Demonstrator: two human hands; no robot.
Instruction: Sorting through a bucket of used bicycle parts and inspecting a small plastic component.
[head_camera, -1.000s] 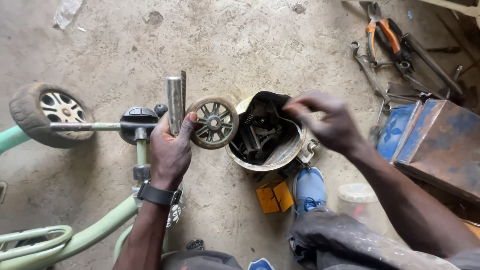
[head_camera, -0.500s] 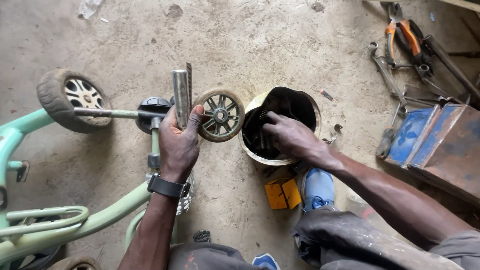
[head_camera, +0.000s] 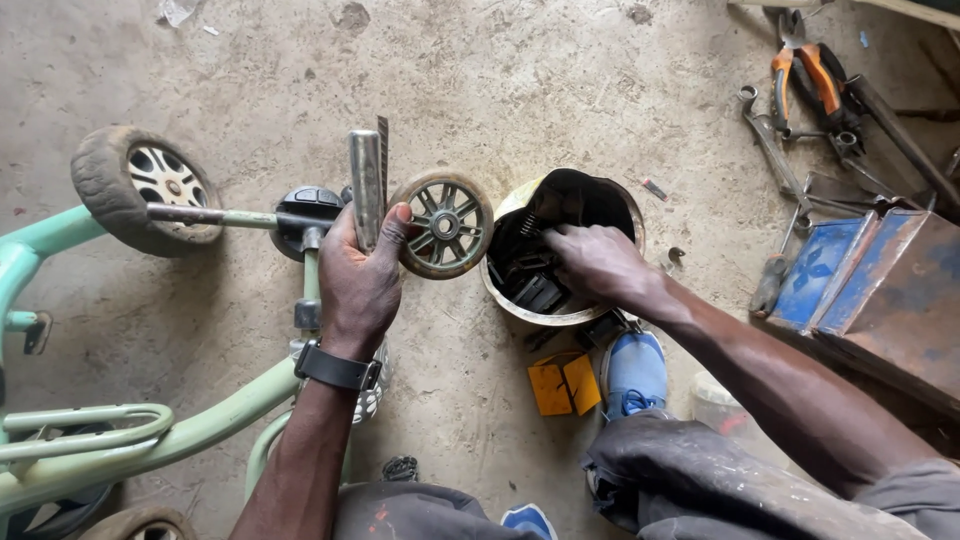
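My left hand (head_camera: 358, 280) grips a short metal tube (head_camera: 366, 182) and a thin flat blade beside it, held upright against the axle (head_camera: 215, 215) of a pale green child's tricycle (head_camera: 120, 440). A small spoked wheel (head_camera: 441, 224) sits just right of my thumb, and a worn rubber wheel (head_camera: 145, 190) is on the axle's left end. My right hand (head_camera: 598, 262) reaches down into a round metal tin (head_camera: 505, 300) lined with black plastic and full of dark small parts. Its fingers are among the parts; whether they hold one is hidden.
Orange-handled pliers (head_camera: 810, 75), spanners (head_camera: 770, 140) and rods lie on the concrete floor at the top right. A rusty blue metal toolbox (head_camera: 880, 290) stands open at the right. An orange block (head_camera: 563, 385) and my blue shoe (head_camera: 634, 372) are below the tin.
My right hand went from the tin's rim down into the tin among the parts. My left hand kept its grip on the tube; the view shifted slightly.
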